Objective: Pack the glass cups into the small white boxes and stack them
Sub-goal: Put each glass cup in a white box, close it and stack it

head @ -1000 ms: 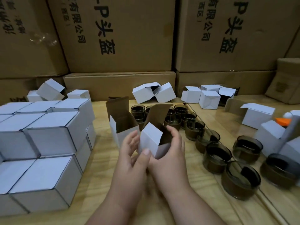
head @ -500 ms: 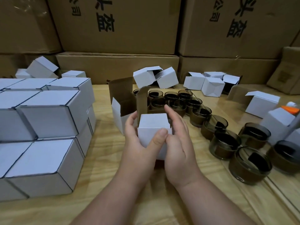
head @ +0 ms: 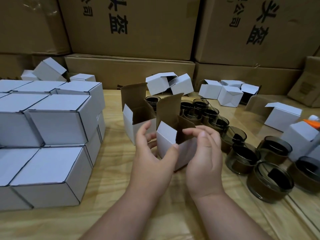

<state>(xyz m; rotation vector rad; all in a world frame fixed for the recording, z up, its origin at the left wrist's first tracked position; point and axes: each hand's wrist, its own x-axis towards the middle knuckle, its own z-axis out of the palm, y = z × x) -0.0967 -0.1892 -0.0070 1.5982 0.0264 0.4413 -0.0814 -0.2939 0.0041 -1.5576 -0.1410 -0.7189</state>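
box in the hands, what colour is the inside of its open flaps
Plain brown cardboard inside the flaps, white outside; the head view shows it.

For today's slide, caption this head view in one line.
Two hands hold an open white box beside glass cups.

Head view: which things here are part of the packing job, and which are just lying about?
Job: open white box held by left hand and right hand; glass cups; stacked white boxes.
Lying about: brown cartons; orange-tipped item.
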